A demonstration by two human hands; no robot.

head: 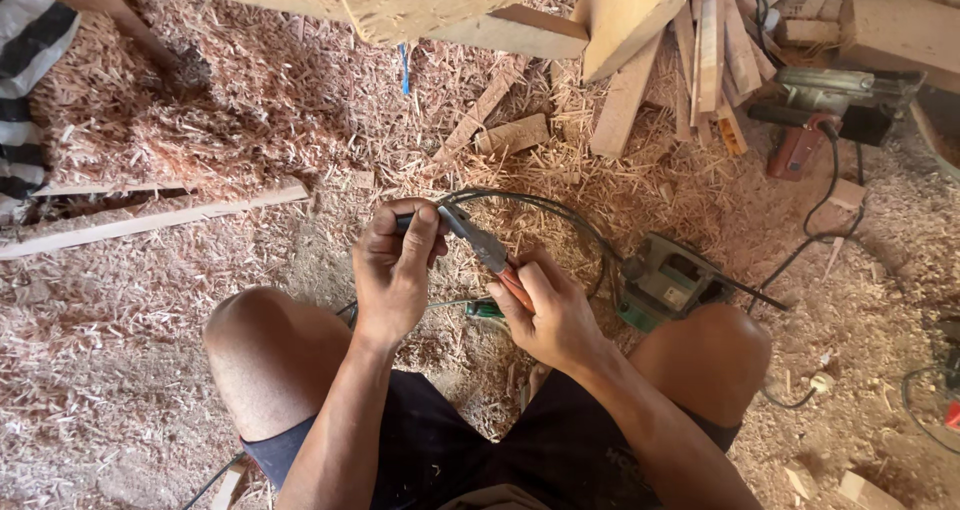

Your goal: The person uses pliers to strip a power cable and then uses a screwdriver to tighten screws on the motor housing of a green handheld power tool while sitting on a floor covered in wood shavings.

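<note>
Knees bare and spread wide, dark shorts (480, 450) at the bottom of the view, a person crouched over a floor thick with wood shavings (200, 120). Left hand (397, 270) is up front, fingers curled tight around the end of a black cable (530, 206), pinching it between thumb and forefinger. Right hand (552, 315) is wrapped around the orange handles of a pair of pliers (485, 250), and the metal nose angles up and left to meet the cable right at the left thumb. Whether the nose is biting the cable, I cannot tell. The cable loops away to the right, toward a green power tool (665, 285) lying in the shavings just beside the right knee. Further back, a second power tool (830, 105) with a red handle sits near a stack of wood offcuts (715, 60). Long wooden strips (150, 215) lie off to the left.
</note>
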